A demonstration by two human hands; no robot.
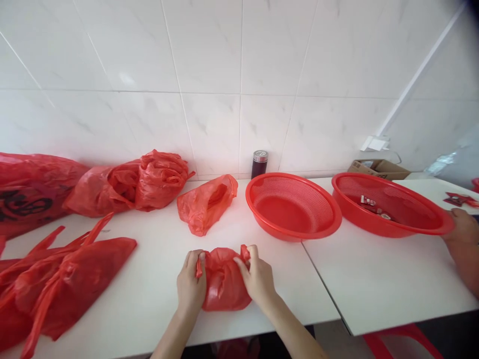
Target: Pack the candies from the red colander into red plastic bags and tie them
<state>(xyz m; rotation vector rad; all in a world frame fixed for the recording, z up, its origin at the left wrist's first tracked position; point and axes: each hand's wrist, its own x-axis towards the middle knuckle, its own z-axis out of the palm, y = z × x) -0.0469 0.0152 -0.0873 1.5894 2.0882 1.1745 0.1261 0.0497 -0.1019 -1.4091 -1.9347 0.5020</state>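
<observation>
A filled red plastic bag (226, 286) rests on the white table between my two hands. My left hand (191, 281) is closed around a gathered end at the bag's left side. On the other side, my right hand (257, 276) pinches the opposite end, a bit of red plastic sticking up past the fingers. What is inside the bag cannot be seen. Just beyond lies a crumpled red plastic bag (207, 204), its mouth partly open. A red perforated basket (295, 232) stands to the right of it, with nothing visible in it.
Red bags (86, 269) with tied handles lie at left, more bundled bags (160, 182) behind. A dark flask (259, 164) stands by the tiled wall. Another person's hand (462, 224) is at a second red basket (374, 224) holding small packets (368, 201). A cardboard box (389, 170) sits behind.
</observation>
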